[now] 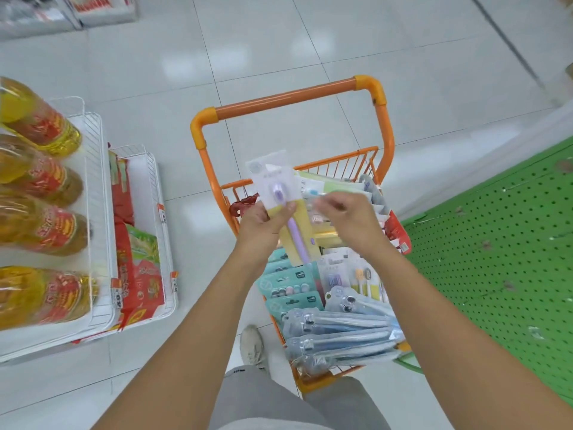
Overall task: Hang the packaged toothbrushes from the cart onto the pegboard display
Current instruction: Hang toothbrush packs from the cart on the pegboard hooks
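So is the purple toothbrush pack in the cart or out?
Out. The left hand holds the purple toothbrush pack up above the cart.

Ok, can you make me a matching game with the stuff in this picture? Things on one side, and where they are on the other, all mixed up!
Things:
1. purple toothbrush pack
2. oil bottles
3. blue toothbrush packs
4. green pegboard

Places:
A. lying in the orange cart, at the near end
B. held in the left hand
C. on the right side of the picture
D. on the white shelf at the left

Pairs: 1-B, 2-D, 3-A, 4-C
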Action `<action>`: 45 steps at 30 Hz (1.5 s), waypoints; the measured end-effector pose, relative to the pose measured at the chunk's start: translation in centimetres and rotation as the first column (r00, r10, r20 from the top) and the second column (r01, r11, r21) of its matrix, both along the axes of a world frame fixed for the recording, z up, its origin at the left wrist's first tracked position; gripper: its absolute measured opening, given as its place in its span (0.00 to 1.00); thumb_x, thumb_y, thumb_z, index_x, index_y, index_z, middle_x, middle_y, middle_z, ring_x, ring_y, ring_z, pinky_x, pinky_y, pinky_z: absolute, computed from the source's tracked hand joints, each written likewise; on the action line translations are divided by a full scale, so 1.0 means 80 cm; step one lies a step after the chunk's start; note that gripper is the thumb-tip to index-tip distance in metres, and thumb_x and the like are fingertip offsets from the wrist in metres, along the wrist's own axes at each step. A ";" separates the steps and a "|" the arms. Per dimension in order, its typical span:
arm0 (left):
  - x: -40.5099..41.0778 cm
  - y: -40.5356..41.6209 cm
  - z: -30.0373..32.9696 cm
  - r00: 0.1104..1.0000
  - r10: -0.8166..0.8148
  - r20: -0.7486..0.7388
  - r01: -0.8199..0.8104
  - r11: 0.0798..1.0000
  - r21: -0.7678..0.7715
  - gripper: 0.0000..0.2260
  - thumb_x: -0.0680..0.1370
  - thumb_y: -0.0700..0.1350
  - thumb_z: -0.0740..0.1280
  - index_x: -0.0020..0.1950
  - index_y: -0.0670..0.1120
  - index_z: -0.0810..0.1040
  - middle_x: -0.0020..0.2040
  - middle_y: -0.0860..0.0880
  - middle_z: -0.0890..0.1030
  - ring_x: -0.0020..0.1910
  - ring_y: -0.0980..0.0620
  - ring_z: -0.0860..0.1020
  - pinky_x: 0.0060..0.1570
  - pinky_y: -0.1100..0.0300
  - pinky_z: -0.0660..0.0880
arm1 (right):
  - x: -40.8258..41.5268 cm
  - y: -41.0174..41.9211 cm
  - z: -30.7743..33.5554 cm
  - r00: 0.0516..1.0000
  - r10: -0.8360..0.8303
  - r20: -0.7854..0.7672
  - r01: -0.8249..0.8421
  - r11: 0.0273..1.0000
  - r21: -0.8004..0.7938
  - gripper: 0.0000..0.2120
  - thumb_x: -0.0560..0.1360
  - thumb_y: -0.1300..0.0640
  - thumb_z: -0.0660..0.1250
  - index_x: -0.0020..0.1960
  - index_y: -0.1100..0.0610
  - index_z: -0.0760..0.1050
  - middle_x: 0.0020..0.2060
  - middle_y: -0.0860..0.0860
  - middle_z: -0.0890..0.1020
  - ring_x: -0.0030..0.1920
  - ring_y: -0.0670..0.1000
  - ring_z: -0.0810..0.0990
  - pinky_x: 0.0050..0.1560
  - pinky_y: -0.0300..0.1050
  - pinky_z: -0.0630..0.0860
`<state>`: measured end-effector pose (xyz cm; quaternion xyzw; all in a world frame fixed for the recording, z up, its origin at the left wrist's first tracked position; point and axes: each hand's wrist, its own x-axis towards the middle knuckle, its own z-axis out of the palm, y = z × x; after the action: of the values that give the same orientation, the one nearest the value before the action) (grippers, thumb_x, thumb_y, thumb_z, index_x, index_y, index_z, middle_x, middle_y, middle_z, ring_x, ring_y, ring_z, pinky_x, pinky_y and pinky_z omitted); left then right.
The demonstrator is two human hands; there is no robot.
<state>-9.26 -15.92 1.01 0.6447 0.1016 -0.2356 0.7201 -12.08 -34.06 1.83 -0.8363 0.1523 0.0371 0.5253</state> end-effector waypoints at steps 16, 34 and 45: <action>-0.010 0.017 0.051 0.994 0.027 0.110 -0.028 1.000 0.012 0.08 0.81 0.42 0.67 0.59 0.43 0.80 0.39 0.56 0.86 0.37 0.61 0.83 0.36 0.68 0.76 | -0.068 -0.041 0.115 0.956 -0.152 0.249 0.182 0.978 -0.100 0.04 0.79 0.62 0.70 0.51 0.58 0.83 0.45 0.53 0.86 0.48 0.53 0.84 0.49 0.48 0.81; -0.285 -0.312 0.226 0.644 -0.690 0.330 0.748 0.659 -0.083 0.06 0.78 0.44 0.71 0.54 0.48 0.84 0.45 0.49 0.87 0.40 0.56 0.81 0.41 0.64 0.78 | -0.456 -0.158 0.228 0.219 -0.932 0.288 0.766 0.347 0.541 0.07 0.79 0.62 0.69 0.46 0.53 0.83 0.40 0.51 0.86 0.40 0.50 0.82 0.48 0.51 0.79; -0.450 -0.433 0.226 0.673 -0.672 0.309 0.719 0.692 -0.062 0.10 0.77 0.43 0.71 0.58 0.47 0.83 0.53 0.44 0.86 0.52 0.42 0.83 0.58 0.46 0.76 | -0.629 -0.269 0.218 0.264 -0.872 0.413 0.794 0.440 0.420 0.08 0.79 0.65 0.68 0.49 0.54 0.83 0.42 0.49 0.88 0.43 0.47 0.86 0.45 0.37 0.80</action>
<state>-45.24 -50.52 19.12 0.5924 -0.2701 -0.4136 0.6364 -62.40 -55.57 19.30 -0.5602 0.3984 -0.4903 0.5358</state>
